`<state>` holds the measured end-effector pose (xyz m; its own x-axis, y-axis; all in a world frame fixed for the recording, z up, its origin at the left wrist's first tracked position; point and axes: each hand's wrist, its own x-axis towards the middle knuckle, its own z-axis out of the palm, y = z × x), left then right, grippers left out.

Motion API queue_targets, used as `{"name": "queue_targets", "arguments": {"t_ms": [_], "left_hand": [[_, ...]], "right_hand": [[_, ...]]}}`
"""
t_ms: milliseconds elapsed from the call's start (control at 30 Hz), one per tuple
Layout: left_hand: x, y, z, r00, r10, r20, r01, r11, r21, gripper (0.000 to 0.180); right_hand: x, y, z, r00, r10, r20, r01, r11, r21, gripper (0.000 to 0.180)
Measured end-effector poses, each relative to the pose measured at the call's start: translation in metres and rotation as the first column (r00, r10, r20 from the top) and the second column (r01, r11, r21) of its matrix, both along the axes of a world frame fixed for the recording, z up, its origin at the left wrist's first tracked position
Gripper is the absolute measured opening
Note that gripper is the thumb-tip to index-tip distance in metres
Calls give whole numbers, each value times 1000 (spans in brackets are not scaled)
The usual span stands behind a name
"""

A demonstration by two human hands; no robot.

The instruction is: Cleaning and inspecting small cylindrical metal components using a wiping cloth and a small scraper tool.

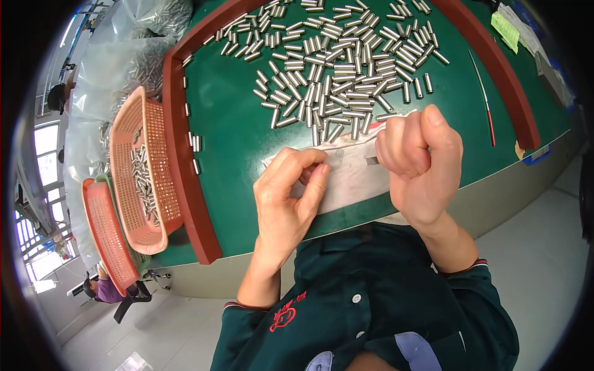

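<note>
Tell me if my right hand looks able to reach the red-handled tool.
Likely yes: the red-handled tool lies on the green tabletop right of your right hand, with nothing visible between them, though that hand would probably have to uncurl.

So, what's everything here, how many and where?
table: one, green, centre
metal cylinders: uncountable, silver, mostly on table
cloth: one, whitish, near table edge
thin tool: one, red-handled, table's right
rails: two, maroon, table's sides
baskets: several, pinkish and red, left
plastic bags: several, clear, upper left
paper: at least one, pale green, upper right
person: at least one, purple top, lower left
shirt: one, dark green, bottom
left hand: one, bare, cloth's left
right hand: one, bare, cloth's right
</note>
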<state>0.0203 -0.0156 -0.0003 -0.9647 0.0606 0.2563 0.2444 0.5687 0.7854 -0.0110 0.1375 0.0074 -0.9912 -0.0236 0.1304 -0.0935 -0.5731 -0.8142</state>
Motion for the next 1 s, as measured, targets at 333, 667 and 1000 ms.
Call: {"name": "queue_targets", "arguments": {"t_ms": [333, 667, 1000], "left_hand": [[0, 1, -1, 999, -1, 36, 1, 1000, 21, 10], [3, 0, -6, 998, 26, 62, -35, 990, 139, 12], [2, -8, 5, 958, -59, 282, -132, 780, 611, 9]], "right_hand": [[-1, 0, -1, 1000, 14, 17, -14, 1000, -18, 41], [-1, 1, -3, 1000, 3, 8, -1, 992, -127, 40], [-2, 3, 1, 999, 8, 36, -6, 999, -49, 43]]}}
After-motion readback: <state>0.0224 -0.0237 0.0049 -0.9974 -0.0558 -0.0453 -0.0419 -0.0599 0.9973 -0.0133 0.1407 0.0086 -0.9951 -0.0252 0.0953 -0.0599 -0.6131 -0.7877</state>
